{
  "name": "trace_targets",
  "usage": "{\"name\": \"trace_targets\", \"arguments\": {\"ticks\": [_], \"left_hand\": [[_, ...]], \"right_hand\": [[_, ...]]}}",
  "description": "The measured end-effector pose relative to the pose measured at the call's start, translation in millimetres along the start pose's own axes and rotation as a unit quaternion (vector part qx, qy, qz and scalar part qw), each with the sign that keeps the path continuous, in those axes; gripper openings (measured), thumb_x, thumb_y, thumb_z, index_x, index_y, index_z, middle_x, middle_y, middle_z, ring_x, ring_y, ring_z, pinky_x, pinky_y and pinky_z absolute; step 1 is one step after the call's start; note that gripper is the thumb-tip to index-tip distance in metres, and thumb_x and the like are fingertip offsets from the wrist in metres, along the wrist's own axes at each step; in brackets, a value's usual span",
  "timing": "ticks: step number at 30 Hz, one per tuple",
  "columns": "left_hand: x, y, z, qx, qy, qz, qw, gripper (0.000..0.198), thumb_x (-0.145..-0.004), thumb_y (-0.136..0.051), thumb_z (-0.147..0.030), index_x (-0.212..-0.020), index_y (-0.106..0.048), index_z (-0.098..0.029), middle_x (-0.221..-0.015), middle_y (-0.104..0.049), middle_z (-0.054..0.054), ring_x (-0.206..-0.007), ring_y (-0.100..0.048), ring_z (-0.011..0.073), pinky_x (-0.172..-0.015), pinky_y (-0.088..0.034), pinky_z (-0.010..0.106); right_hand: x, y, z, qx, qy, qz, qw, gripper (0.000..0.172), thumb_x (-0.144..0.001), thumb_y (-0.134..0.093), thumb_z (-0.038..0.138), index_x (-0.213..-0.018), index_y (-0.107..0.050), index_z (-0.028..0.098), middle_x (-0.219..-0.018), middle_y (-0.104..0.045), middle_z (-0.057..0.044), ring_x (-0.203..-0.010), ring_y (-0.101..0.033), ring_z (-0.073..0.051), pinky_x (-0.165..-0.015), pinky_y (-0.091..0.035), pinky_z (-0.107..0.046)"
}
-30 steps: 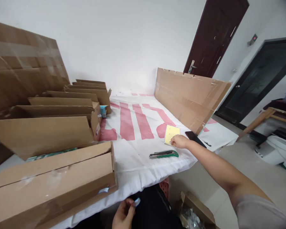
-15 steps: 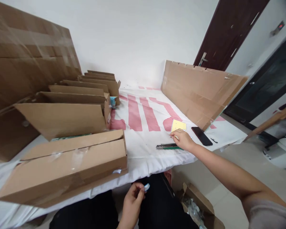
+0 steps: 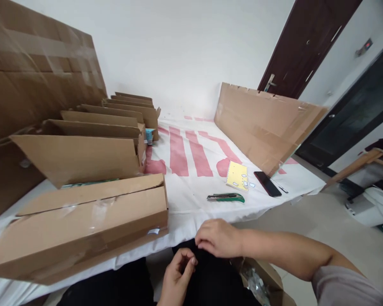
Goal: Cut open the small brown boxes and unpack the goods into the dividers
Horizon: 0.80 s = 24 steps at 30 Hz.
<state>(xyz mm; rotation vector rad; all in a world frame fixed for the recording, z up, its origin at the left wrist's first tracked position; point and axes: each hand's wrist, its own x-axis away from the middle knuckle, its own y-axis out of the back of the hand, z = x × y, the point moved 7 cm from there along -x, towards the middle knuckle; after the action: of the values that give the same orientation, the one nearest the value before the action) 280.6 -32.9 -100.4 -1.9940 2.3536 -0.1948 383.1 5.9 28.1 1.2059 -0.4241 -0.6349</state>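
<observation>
My left hand point(image 3: 179, 272) is low over my lap, thumb and forefinger pinched together. Whatever it may hold does not show. Just to its right, my right hand point(image 3: 219, 239) hovers in front of the table edge with its fingers curled down and closed; their tips are hidden from me. The two hands are close but apart. Nearest to the right hand on the table lies a green utility knife point(image 3: 226, 197). Behind that is a yellow notepad point(image 3: 236, 175) with small pale pieces on it. A small pale blue-white piece point(image 3: 252, 185) lies beside the pad.
A closed cardboard box point(image 3: 92, 221) lies at the front left, with a row of open cardboard boxes point(image 3: 83, 155) behind it. A black phone point(image 3: 267, 183) and a pen lie at the right. A cardboard panel point(image 3: 258, 127) stands behind them. Below is a carton with clear plastic point(image 3: 258, 284).
My right hand has come from the notepad down and left to beside my left hand. The small white piece seen in my left fingers before is out of sight.
</observation>
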Motion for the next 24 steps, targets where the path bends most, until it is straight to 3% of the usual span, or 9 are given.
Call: {"name": "trace_targets", "arguments": {"ticks": [2,4,5,8,11,14,18,24], "left_hand": [[-0.4,0.2,5.4,0.009,0.011,-0.025,1.0,0.036,-0.078,-0.063,-0.057,-0.082,-0.06,-0.021,-0.071,-0.056,-0.001,-0.063,-0.051,0.0137,-0.061,-0.043,0.025],[-0.7,1.1,9.6,0.009,0.017,-0.057,0.998,0.039,-0.075,-0.065,-0.059,-0.082,-0.059,-0.021,-0.07,-0.054,-0.002,-0.063,-0.049,0.0134,-0.06,-0.042,0.025],[-0.9,1.5,10.9,0.005,0.015,-0.072,0.997,0.04,-0.073,-0.065,-0.06,-0.081,-0.059,-0.021,-0.069,-0.053,-0.003,-0.062,-0.048,0.0132,-0.06,-0.042,0.024],[-1.5,-0.5,12.6,-0.018,-0.001,-0.078,0.997,0.041,-0.073,-0.065,-0.061,-0.079,-0.059,-0.022,-0.068,-0.054,-0.002,-0.063,-0.049,0.0136,-0.061,-0.042,0.024],[-1.8,-2.6,13.6,-0.037,-0.023,-0.068,0.997,0.041,-0.074,-0.062,-0.062,-0.08,-0.06,-0.022,-0.068,-0.056,-0.002,-0.063,-0.051,0.0138,-0.061,-0.042,0.024],[-1.8,-4.0,14.3,-0.049,-0.032,-0.058,0.997,0.041,-0.076,-0.06,-0.063,-0.08,-0.059,-0.022,-0.066,-0.057,-0.002,-0.061,-0.05,0.0135,-0.059,-0.042,0.024],[-3.1,-2.9,11.0,-0.075,-0.027,-0.049,0.996,0.038,-0.077,-0.059,-0.06,-0.078,-0.059,-0.021,-0.065,-0.056,-0.002,-0.06,-0.05,0.0139,-0.059,-0.041,0.024],[-4.6,-6.6,6.9,-0.1,-0.019,0.017,0.995,0.026,-0.08,-0.06,-0.046,-0.081,-0.059,-0.02,-0.068,-0.059,0.0,-0.063,-0.054,0.0141,-0.06,-0.043,0.024]], "right_hand": [[-3.4,36.1,-42.5,-0.016,-0.081,-0.081,0.993,0.009,-0.085,-0.061,0.019,-0.092,-0.068,0.019,-0.091,-0.072,-0.004,-0.087,-0.064,-0.016,-0.08,-0.048,-0.026],[2.4,68.4,-107.2,-0.023,-0.252,-0.134,0.958,0.01,-0.086,-0.06,0.019,-0.093,-0.067,0.021,-0.092,-0.071,-0.001,-0.086,-0.064,-0.015,-0.079,-0.048,-0.025],[6.5,81.6,-135.7,-0.012,-0.303,-0.149,0.941,0.013,-0.089,-0.056,0.02,-0.098,-0.065,0.02,-0.093,-0.07,-0.002,-0.085,-0.063,-0.014,-0.078,-0.048,-0.025],[24.1,103.6,-208.6,0.022,-0.415,-0.153,0.897,0.016,-0.092,-0.049,0.017,-0.099,-0.064,0.016,-0.095,-0.068,-0.006,-0.084,-0.061,-0.015,-0.075,-0.048,-0.028],[44.5,100.4,-254.7,0.038,-0.504,-0.096,0.858,0.016,-0.094,-0.055,0.025,-0.102,-0.063,0.014,-0.098,-0.066,-0.006,-0.084,-0.062,-0.016,-0.075,-0.052,-0.032],[56.1,94.1,-276.1,0.053,-0.56,-0.026,0.827,0.026,-0.094,-0.058,0.034,-0.111,-0.061,0.014,-0.108,-0.064,-0.006,-0.092,-0.063,-0.018,-0.08,-0.055,-0.037],[56.3,96.5,-284.8,0.084,-0.586,0.038,0.805,0.03,-0.094,-0.059,0.034,-0.117,-0.059,0.015,-0.116,-0.062,-0.008,-0.099,-0.063,-0.02,-0.084,-0.055,-0.041],[44.9,96.5,-266.5,0.128,-0.546,0.045,0.827,0.03,-0.093,-0.059,0.035,-0.117,-0.059,0.015,-0.117,-0.061,-0.008,-0.101,-0.062,-0.021,-0.087,-0.053,-0.042]]}}
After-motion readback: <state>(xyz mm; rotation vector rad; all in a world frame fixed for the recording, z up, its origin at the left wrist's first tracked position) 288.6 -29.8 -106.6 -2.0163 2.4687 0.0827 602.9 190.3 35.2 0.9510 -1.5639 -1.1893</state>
